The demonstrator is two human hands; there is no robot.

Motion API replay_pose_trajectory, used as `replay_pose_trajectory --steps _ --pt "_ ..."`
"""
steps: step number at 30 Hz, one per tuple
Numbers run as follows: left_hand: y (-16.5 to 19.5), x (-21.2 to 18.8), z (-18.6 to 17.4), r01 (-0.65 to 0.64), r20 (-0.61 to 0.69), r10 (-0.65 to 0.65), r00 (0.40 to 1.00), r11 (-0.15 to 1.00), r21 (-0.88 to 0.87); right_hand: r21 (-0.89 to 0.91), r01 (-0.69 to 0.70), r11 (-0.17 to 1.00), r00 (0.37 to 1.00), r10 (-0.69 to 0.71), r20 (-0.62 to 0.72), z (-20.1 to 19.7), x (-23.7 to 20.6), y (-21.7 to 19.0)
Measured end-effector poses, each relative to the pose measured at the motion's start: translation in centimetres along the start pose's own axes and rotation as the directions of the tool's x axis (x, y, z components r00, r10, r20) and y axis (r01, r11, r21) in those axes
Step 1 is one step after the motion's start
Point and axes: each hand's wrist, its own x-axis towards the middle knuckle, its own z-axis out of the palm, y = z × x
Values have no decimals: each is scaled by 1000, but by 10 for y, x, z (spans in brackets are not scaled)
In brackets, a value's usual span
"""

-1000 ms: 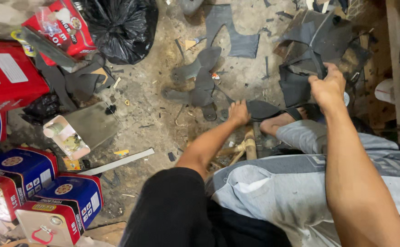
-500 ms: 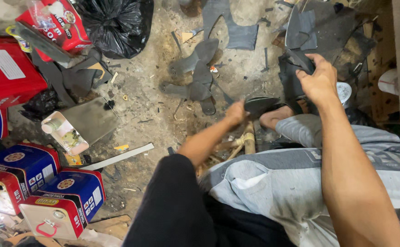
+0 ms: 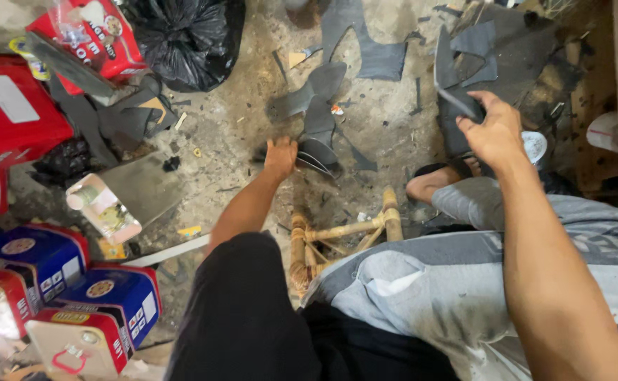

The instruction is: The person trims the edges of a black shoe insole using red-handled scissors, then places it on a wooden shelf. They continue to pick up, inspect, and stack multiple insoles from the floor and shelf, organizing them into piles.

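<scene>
Nearest sit the person's legs in grey trousers [image 3: 464,296] and a black sleeve, over a small bamboo stool [image 3: 344,229] whose legs show between the knees. At the near left stand stacked blue and red cartons [image 3: 76,296] on the dirty concrete floor [image 3: 231,141], with a small pale printed box [image 3: 104,208] lying just beyond them beside a grey sheet.

Farther out, the left hand [image 3: 280,155] reaches down to the floor, fingers pressed together on the edge of a curved dark rubber piece [image 3: 319,152] lying flat there. To the right, the right hand [image 3: 496,130] is raised above a bare foot in a sandal [image 3: 436,180], its fingers pinching a narrow dark rubber strip [image 3: 453,95] that sticks up and leftward, clear of the floor.

Beyond both hands lie scattered grey rubber offcuts [image 3: 379,60]. At the far left are a black plastic bag [image 3: 189,35] and red boxes [image 3: 12,113].
</scene>
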Motion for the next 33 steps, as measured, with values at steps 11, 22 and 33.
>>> replay_pose_trajectory --steps 11,22,33 --pt "-27 61 -93 -23 -254 -251 934 669 -743 -74 3 997 999 1 46 7 8 -7" --pt "-15 71 -67 612 275 -592 758 498 -615 -16 -82 996 992 83 91 4 6 -18" --pt "81 5 12 83 379 -566 732 -478 -874 6 -50 999 996 49 71 -1 5 -14"
